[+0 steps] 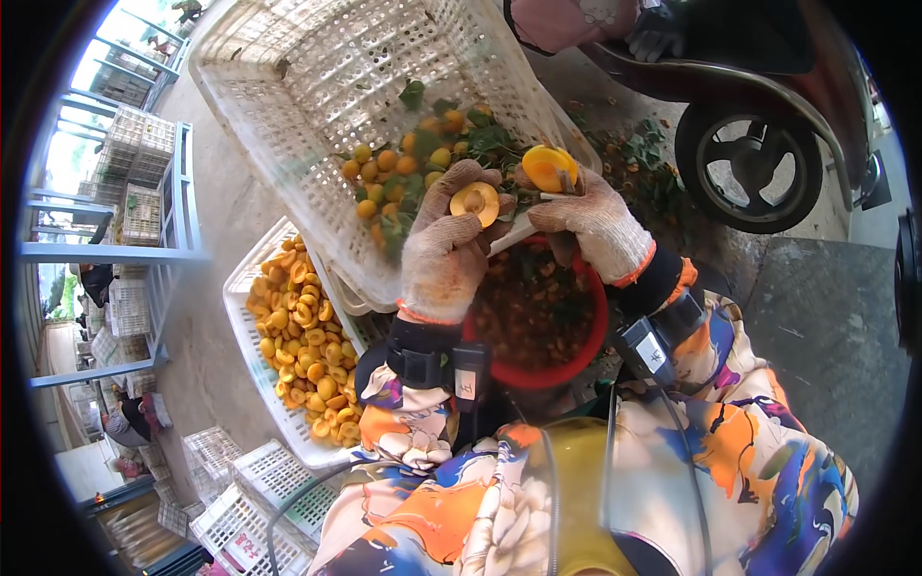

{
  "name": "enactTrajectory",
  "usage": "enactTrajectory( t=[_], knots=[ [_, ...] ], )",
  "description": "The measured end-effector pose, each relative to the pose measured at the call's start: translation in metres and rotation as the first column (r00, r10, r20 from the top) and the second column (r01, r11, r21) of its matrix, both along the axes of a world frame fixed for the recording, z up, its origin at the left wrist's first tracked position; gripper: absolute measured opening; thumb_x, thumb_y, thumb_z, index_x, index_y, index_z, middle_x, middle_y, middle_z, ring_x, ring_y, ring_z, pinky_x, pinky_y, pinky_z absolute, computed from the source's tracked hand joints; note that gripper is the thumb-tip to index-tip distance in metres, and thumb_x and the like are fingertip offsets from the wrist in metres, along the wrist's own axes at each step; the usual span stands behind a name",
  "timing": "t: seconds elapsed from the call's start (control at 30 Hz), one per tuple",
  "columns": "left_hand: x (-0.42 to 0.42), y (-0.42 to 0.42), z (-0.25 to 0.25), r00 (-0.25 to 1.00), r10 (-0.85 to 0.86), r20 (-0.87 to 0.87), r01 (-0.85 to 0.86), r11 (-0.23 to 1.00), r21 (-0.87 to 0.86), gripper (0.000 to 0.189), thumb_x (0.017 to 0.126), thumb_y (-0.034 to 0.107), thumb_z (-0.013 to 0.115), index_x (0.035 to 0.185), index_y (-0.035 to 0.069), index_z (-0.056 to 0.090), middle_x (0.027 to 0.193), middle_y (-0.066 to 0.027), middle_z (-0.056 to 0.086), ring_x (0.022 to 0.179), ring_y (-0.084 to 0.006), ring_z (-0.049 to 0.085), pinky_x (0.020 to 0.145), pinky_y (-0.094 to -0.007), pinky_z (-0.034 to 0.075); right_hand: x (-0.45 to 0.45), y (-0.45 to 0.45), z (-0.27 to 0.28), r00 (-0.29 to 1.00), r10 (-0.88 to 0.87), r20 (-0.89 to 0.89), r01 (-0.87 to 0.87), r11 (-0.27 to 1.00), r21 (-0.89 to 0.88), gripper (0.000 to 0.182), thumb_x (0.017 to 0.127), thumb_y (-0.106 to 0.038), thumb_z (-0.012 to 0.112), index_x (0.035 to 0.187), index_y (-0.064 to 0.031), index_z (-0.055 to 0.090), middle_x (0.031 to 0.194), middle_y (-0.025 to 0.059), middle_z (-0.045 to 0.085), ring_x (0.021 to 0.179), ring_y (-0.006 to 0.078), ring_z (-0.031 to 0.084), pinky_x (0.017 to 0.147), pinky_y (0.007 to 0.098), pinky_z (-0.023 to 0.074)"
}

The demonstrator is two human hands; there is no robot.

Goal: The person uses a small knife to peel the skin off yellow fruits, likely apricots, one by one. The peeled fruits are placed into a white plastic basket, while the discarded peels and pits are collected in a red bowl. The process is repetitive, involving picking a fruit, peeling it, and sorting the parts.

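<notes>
My left hand (450,245), in a soiled knitted glove, holds an apricot half (475,204) cut side up, with the stone still in it. In my gloved right hand (594,216) is another orange apricot half (549,168), its cavity facing me; a small pale tool, partly hidden by the fingers, is held with it. Both hands are over the near edge of a tilted white plastic crate (252,108) with whole apricots (407,164) and green leaves. Below them a red basin (603,317) contains dark, wet-looking pieces and leaves.
At the left, a white crate (241,317) holds many apricot halves (310,345). Stacked crates (266,482) stand at the lower left. A scooter's wheel (749,169) is at the upper right, with leaves and scraps on the floor nearby. Another person (133,421) is at the far left.
</notes>
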State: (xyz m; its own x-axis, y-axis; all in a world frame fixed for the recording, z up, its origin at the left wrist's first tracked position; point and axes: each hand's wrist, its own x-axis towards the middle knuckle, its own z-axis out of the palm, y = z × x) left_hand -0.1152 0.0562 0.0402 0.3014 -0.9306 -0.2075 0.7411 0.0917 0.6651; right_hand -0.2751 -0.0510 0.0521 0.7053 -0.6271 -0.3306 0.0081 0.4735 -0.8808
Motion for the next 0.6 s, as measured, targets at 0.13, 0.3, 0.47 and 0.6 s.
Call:
enactTrajectory(
  t=[0.13, 0.3, 0.47, 0.6],
  knots=[
    [0.001, -0.001, -0.003, 1.000, -0.011, 0.015, 0.011, 1.000, -0.022, 0.050, 0.075, 0.000, 0.054, 0.124, 0.004, 0.055, 0.120, -0.0136, 0.060, 0.104, -0.0301, 0.062, 0.092, -0.0422, 0.050, 0.000, -0.002, 0.002, 0.996, -0.071, -0.049, 0.068, 0.996, -0.059, 0.039, 0.079, -0.004, 0.070, 0.115, -0.0012, 0.057, 0.069, 0.0024, 0.059, 0.043, 0.0104, 0.051, 0.038, 0.0236, 0.0382],
    [0.001, 0.005, -0.012, 0.999, 0.004, 0.045, -0.006, 0.999, 0.033, 0.044, 0.076, 0.004, 0.054, 0.121, 0.002, 0.056, 0.118, -0.0154, 0.061, 0.103, -0.0303, 0.062, 0.088, -0.0415, 0.052, 0.006, 0.002, 0.000, 0.991, -0.123, -0.058, 0.116, 0.987, -0.112, 0.045, 0.079, -0.002, 0.070, 0.121, -0.0008, 0.056, 0.071, 0.0015, 0.059, 0.044, 0.0098, 0.050, 0.039, 0.0238, 0.0378],
    [-0.029, 0.011, -0.015, 0.996, 0.025, 0.087, -0.049, 0.957, 0.285, 0.026, 0.081, 0.004, 0.054, 0.107, 0.002, 0.061, 0.099, -0.0106, 0.064, 0.086, -0.0245, 0.065, 0.073, -0.0352, 0.054, 0.011, 0.014, 0.046, 0.973, -0.150, -0.178, 0.078, 0.929, -0.361, 0.049, 0.079, 0.003, 0.063, 0.127, -0.0056, 0.057, 0.080, -0.0016, 0.059, 0.053, 0.0045, 0.049, 0.046, 0.0194, 0.0373],
    [-0.040, 0.031, -0.022, 0.996, -0.012, 0.084, -0.021, 0.923, 0.385, 0.026, 0.089, 0.013, 0.058, 0.114, 0.004, 0.060, 0.097, -0.0095, 0.066, 0.079, -0.0199, 0.066, 0.067, -0.0303, 0.056, 0.062, 0.040, 0.061, 0.982, 0.129, -0.140, -0.189, 0.749, -0.636, 0.052, 0.079, 0.003, 0.061, 0.129, -0.0087, 0.055, 0.083, -0.0001, 0.061, 0.064, 0.0092, 0.058, 0.055, 0.0251, 0.0479]
  ],
)
